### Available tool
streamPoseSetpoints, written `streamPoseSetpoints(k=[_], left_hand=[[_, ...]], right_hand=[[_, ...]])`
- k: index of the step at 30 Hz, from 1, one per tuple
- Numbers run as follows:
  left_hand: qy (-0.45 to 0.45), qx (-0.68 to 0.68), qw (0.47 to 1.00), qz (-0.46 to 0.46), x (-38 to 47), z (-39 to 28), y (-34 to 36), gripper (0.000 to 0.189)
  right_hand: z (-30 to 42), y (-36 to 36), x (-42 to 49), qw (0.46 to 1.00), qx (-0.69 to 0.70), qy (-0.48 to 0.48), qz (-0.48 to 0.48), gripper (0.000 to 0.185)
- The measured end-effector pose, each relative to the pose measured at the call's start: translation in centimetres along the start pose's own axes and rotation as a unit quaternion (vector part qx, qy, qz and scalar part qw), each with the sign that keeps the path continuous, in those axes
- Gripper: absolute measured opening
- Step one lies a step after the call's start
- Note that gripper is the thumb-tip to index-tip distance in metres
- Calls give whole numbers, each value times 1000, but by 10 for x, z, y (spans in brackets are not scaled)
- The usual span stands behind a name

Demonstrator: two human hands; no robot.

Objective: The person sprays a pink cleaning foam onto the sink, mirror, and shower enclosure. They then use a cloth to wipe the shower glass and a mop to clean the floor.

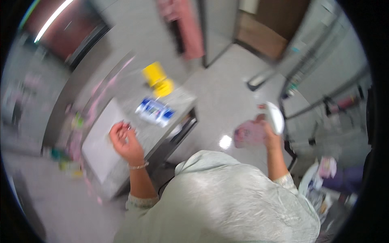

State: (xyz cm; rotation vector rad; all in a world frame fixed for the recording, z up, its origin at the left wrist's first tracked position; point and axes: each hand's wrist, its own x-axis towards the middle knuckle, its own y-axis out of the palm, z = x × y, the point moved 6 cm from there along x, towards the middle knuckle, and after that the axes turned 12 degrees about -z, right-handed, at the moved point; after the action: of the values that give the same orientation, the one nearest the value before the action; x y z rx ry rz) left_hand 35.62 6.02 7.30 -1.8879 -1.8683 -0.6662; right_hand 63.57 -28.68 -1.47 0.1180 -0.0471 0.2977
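Note:
My left hand (127, 142), with a bracelet at the wrist, hovers at or just above a white sheet (101, 148) on a grey stone-like countertop (121, 79). Its fingers curl inward; blur hides whether something small sits between them. To the right, my right hand (270, 135) grips a smooth white oval object (275, 118). Beside that hand is a pink translucent container (249, 133), apparently a bottle with a red top; whether the hand also touches it, I cannot tell. A blue-and-white soft pack (155, 111) lies on the counter near a yellow item (158, 79).
Pale glossy floor (215, 103) lies between the counter and a dark-framed glass partition (328, 76) on the right. An open-fronted shelf or drawer (185, 124) is under the counter edge. Pink cloth (188, 33) hangs ahead. Mixed items (319, 182) crowd the lower right.

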Motion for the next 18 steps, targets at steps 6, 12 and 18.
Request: streamPoseSetpoints(k=[6,12,18], left_hand=[[-75,-78,984,139,-41,-22,123,23],[-133,-103,927,334,-69,-33,296,22],[-75,-247,704,661,-189,-121,484,34]], right_hand=[[32,-36,27,989,-99,-97,-59,57],[25,-75,59,956,-240,-88,-143,58],[-46,-139,77,952,-218,34,-211,58]])
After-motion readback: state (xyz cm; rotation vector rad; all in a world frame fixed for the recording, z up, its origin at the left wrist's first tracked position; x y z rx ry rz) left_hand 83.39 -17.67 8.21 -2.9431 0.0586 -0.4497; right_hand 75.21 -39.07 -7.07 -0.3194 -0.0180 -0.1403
